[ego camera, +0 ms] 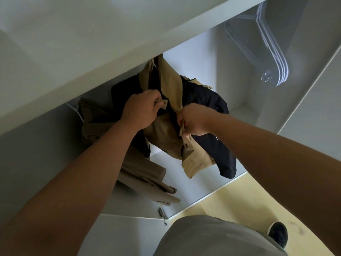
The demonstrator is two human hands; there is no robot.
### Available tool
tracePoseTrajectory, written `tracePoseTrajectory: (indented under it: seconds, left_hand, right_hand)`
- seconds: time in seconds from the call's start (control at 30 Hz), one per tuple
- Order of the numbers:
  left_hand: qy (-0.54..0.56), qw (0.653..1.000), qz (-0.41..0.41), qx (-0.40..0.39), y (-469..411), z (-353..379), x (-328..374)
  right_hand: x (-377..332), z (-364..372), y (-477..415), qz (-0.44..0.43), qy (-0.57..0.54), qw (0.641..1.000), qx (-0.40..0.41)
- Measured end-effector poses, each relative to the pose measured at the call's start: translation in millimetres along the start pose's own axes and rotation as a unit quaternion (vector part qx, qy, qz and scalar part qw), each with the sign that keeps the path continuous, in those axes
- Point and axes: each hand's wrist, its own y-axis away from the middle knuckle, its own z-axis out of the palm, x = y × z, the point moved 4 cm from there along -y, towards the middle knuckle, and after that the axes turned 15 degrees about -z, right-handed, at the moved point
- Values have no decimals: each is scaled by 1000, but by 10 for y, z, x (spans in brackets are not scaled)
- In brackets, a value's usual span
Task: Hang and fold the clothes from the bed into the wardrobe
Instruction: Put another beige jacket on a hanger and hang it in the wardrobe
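1. View: looking down from the head into an open wardrobe (238,58). Both bare forearms reach in from the lower edge of the frame.
2. Task thing: a tan shirt (162,137) hangs inside the wardrobe, middle of frame, on a white hanger (152,64). Only the top of the hanger shows at the collar. The rail itself is hidden behind the wardrobe's upper panel.
3. Left hand (142,109): back of the hand faces the camera. Its fingers (156,100) are curled tight and pinch a small flap of the tan shirt on its left front.
4. Right hand (193,120): fingers (181,118) bunched narrow, gripping the shirt's other front edge. A buttoned strip of the shirt hangs just below this grip.
5. The two hands are near each other with a strip of tan cloth between them. Whether they touch cannot be told.
6. A dark navy garment (208,100) hangs just behind and to the right of the tan shirt, touching it. Its lower hem drops past the tan one.
7. A brown garment (140,172) hangs to the left, partly under the left forearm. Its lower end is close to the wardrobe's front edge.
8. Empty white hangers (273,58), several bunched together, hang at upper right, well apart from the clothes. They are blurred, so the count is uncertain.
9. Below: pale yellow floor (221,202), the person's grey clothing (212,237), one black shoe (277,234).
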Motion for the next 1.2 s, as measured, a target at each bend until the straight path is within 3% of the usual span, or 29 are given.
tracePoseTrajectory:
  seconds: [0.23,0.37,0.57,0.83,1.2]
  left_hand:
    - [43,998,-46,-22,-46,71,-82]
    - [93,993,-52,-44,-71,109,-117]
    - [126,986,-90,-60,-102,173,-181]
    - [138,981,-115,-67,-107,162,-249]
    - [162,977,-119,-66,-104,177,-220]
  right_hand:
    - [-170,-13,56,-102,177,976,71]
    - [-287,-24,52,-141,184,969,87]
    - [-332,-6,63,-80,127,983,101]
    - [-245,111,72,-88,108,986,92]
    - [-325,115,27,-133,186,973,36]
